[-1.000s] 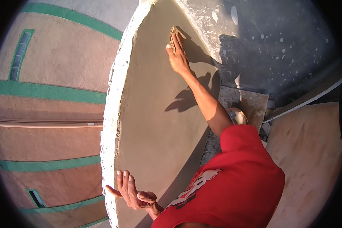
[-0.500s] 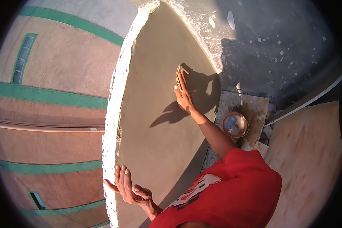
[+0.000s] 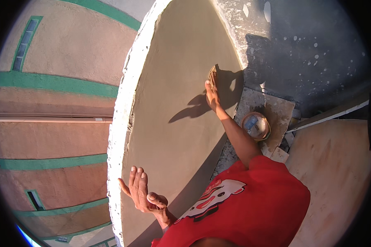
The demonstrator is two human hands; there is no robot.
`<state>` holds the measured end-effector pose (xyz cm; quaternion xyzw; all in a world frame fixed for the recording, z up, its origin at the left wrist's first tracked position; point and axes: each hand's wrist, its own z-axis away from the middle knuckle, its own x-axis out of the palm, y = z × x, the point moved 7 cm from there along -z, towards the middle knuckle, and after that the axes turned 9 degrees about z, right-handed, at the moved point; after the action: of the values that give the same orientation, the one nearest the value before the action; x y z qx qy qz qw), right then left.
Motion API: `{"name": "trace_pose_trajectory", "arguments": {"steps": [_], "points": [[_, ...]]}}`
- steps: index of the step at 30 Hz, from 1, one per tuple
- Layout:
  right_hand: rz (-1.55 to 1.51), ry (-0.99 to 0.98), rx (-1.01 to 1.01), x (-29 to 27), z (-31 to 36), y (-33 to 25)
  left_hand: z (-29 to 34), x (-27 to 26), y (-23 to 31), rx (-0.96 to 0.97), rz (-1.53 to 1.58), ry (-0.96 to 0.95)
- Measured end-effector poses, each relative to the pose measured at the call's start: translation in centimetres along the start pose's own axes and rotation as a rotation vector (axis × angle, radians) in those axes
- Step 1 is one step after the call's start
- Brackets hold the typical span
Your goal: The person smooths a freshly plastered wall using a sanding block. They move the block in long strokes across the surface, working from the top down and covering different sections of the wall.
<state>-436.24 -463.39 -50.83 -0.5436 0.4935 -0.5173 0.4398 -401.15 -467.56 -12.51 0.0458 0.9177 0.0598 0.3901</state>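
The thin, tan, folded pad of soft-looking material (image 3: 214, 70) lies under the fingers of the right hand (image 3: 212, 91), against the smooth, grey-brown plastered wall (image 3: 165, 152). The fingers lie close together along the pad, stretched forward over it, with the thumb at its left side; they hold it flat to the plaster. Its far end sticks out just beyond the fingertips, ending in a pointed corner, and a narrow strip shows beside them; the rest is hidden by the hand. The visible part is creased, sunlit along its edge and darker brown in its folds. What it is made of cannot be told for certain. A dark shadow spreads over the plaster on both sides of the hand and pad.

Well apart from the pad, the left hand (image 3: 143, 196) is raised with its fingers spread wide and nothing in them, near the rough, bright white edge (image 3: 118, 160) of the wall. Whether it touches the wall cannot be told.

Near the right forearm, on the wall's right, stands a round, pinkish-brown bucket (image 3: 267, 122) with pale liquid and something blue inside.
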Motion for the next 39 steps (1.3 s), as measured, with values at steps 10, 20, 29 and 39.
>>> {"name": "trace_pose_trajectory", "arguments": {"steps": [10, 20, 29, 39], "points": [[0.259, -0.118, -0.446, 4.5, 12.8, -7.7, -0.1, 1.0, 0.1, 0.033, 0.068, -0.039], [0.388, -0.166, -0.552, 7.3, 19.6, -10.2, 3.1, 0.3, -2.1, -0.06, 0.109, -0.115], [0.199, -0.09, -0.376, 7.6, 15.1, -17.7, 8.0, 0.3, -4.2, -0.146, 0.297, -0.269], [0.058, 0.097, 0.019, 6.4, 11.3, -8.3, 10.6, 0.1, -6.0, -0.192, 0.378, -0.376]]}}
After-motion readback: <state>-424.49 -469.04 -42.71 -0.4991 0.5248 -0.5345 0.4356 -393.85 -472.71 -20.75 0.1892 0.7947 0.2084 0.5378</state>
